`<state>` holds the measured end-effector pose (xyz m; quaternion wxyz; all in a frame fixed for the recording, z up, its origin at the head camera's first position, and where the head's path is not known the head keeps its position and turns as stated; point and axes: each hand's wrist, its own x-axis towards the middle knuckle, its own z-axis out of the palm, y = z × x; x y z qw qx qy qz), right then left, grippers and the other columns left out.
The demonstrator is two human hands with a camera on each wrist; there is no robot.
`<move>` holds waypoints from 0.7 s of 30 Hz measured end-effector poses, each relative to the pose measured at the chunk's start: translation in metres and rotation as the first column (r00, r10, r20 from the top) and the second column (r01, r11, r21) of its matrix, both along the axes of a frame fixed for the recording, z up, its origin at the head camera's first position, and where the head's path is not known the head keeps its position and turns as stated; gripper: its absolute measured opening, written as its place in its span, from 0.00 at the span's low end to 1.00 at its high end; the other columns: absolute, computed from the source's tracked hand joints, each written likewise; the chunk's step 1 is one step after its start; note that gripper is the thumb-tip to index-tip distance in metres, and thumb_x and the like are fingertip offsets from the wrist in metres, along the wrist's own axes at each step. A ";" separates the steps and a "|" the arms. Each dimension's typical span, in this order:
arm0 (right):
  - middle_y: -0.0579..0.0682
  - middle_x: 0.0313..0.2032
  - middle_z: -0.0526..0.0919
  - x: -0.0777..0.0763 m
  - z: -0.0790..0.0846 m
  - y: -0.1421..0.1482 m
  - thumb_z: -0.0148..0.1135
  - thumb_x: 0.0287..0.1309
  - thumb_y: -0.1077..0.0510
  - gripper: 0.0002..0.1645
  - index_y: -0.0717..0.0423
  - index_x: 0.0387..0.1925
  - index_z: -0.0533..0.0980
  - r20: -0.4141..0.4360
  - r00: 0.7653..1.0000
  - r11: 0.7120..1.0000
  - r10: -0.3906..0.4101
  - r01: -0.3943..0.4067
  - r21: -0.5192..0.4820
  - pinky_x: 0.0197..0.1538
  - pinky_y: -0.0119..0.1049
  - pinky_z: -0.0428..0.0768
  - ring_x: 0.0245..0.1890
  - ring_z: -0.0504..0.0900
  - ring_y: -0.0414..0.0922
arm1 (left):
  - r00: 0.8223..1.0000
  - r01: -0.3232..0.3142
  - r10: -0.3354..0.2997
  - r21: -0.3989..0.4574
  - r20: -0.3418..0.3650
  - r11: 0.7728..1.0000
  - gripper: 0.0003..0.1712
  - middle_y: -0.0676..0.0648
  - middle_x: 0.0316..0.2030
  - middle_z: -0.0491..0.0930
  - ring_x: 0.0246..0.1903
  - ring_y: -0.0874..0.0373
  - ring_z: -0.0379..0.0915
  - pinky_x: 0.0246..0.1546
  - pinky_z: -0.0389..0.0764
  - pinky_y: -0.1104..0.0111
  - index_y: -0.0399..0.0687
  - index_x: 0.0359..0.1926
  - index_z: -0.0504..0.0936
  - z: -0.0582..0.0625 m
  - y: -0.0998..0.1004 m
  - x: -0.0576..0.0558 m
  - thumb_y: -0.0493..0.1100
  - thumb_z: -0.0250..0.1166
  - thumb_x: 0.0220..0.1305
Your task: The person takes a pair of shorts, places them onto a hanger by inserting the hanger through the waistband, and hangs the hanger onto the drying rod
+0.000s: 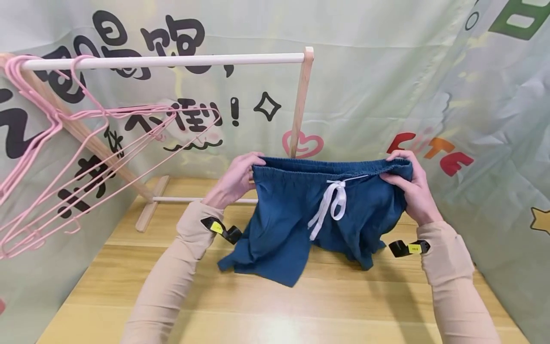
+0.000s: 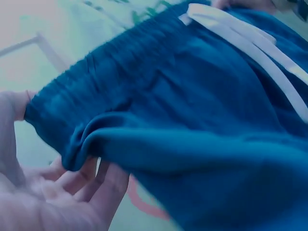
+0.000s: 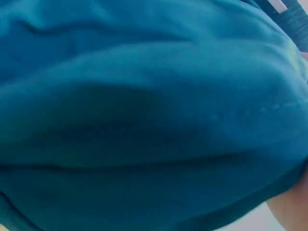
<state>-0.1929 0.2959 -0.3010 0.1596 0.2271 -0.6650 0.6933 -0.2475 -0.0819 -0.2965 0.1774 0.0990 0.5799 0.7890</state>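
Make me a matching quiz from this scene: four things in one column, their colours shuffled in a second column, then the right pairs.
Things:
1. shorts
2. drawstring
3. hangers
4. table

Colours:
A. pink
B. light wood
C. dark blue
D. white

Pairs: 1-C, 2-D, 3-A, 4-B

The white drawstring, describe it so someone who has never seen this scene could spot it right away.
Over the light wooden table, both hands hold up dark blue fabric shorts by the elastic waistband. The white drawstring hangs at the waistband's middle, tied in a bow, the only white thing on the blue cloth.
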 end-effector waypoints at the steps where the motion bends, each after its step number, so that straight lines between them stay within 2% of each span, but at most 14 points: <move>1: 0.46 0.48 0.73 0.000 0.004 -0.002 0.52 0.66 0.75 0.17 0.55 0.50 0.74 -0.009 1.000 1.000 0.030 -0.030 -0.002 0.48 0.27 0.76 0.47 0.73 0.42 | 1.000 -0.012 0.012 0.022 0.002 1.000 0.05 0.56 0.28 0.75 0.26 0.63 0.74 0.31 0.76 0.70 0.53 0.37 0.75 0.006 -0.002 0.001 0.40 0.54 0.68; 5: 0.48 0.39 0.73 -0.001 0.019 -0.008 0.49 0.65 0.79 0.18 0.56 0.45 0.72 -0.044 0.991 0.992 0.124 -0.125 -0.020 0.38 0.28 0.79 0.40 0.74 0.43 | 0.999 -0.053 0.053 0.105 0.000 0.993 0.07 0.56 0.25 0.76 0.24 0.64 0.73 0.28 0.75 0.71 0.53 0.33 0.76 0.027 -0.012 0.004 0.39 0.54 0.70; 7: 0.49 0.35 0.75 -0.001 0.027 -0.011 0.49 0.63 0.81 0.17 0.58 0.42 0.72 -0.058 0.989 0.990 0.138 -0.140 -0.030 0.35 0.29 0.79 0.36 0.76 0.43 | 0.996 -0.083 0.086 0.159 -0.012 0.984 0.07 0.55 0.25 0.78 0.24 0.64 0.74 0.27 0.75 0.73 0.52 0.34 0.76 0.039 -0.016 0.006 0.38 0.55 0.70; 9: 0.49 0.32 0.77 -0.002 0.036 -0.014 0.52 0.61 0.81 0.15 0.61 0.39 0.73 -0.080 0.992 0.996 0.093 -0.094 -0.012 0.35 0.29 0.79 0.34 0.78 0.43 | 0.990 -0.119 0.132 0.208 -0.048 0.971 0.07 0.54 0.26 0.78 0.24 0.63 0.74 0.26 0.74 0.73 0.51 0.35 0.75 0.052 -0.018 0.006 0.36 0.55 0.70; 11: 0.49 0.32 0.79 -0.003 0.046 -0.016 0.55 0.60 0.80 0.12 0.63 0.37 0.74 -0.108 0.994 1.000 0.019 -0.016 0.023 0.38 0.28 0.78 0.34 0.78 0.44 | 0.977 -0.156 0.188 0.262 -0.103 0.952 0.07 0.53 0.28 0.77 0.25 0.62 0.74 0.27 0.74 0.74 0.50 0.37 0.74 0.066 -0.019 0.008 0.33 0.55 0.70; 13: 0.48 0.33 0.80 -0.005 0.056 -0.020 0.59 0.58 0.78 0.09 0.64 0.35 0.75 -0.135 0.988 0.996 -0.073 0.080 0.045 0.40 0.29 0.76 0.35 0.77 0.44 | 0.952 -0.183 0.248 0.318 -0.178 0.930 0.09 0.53 0.28 0.76 0.26 0.62 0.73 0.30 0.73 0.74 0.49 0.37 0.73 0.079 -0.019 0.009 0.30 0.54 0.70; 15: 0.47 0.34 0.80 -0.006 0.065 -0.022 0.61 0.58 0.76 0.08 0.63 0.35 0.76 -0.163 0.978 0.988 -0.128 0.140 0.063 0.39 0.29 0.74 0.34 0.76 0.44 | 0.921 -0.193 0.292 0.347 -0.259 0.918 0.10 0.53 0.28 0.75 0.28 0.62 0.72 0.32 0.73 0.74 0.49 0.38 0.73 0.091 -0.018 0.011 0.28 0.53 0.70; 18: 0.48 0.34 0.79 -0.008 0.075 -0.025 0.62 0.56 0.76 0.09 0.63 0.35 0.76 -0.194 0.970 0.989 -0.144 0.147 0.002 0.33 0.29 0.73 0.31 0.75 0.44 | 0.873 -0.177 0.331 0.399 -0.358 0.900 0.11 0.53 0.25 0.74 0.30 0.61 0.71 0.37 0.71 0.74 0.47 0.38 0.73 0.102 -0.017 0.014 0.26 0.53 0.70; 21: 0.50 0.34 0.79 -0.008 0.076 -0.029 0.62 0.55 0.78 0.11 0.63 0.34 0.77 -0.220 0.965 0.990 -0.140 0.129 -0.064 0.28 0.27 0.71 0.27 0.75 0.44 | 0.829 -0.169 0.356 0.416 -0.430 0.894 0.12 0.53 0.24 0.76 0.31 0.60 0.71 0.40 0.70 0.74 0.47 0.37 0.74 0.105 -0.017 0.018 0.25 0.53 0.69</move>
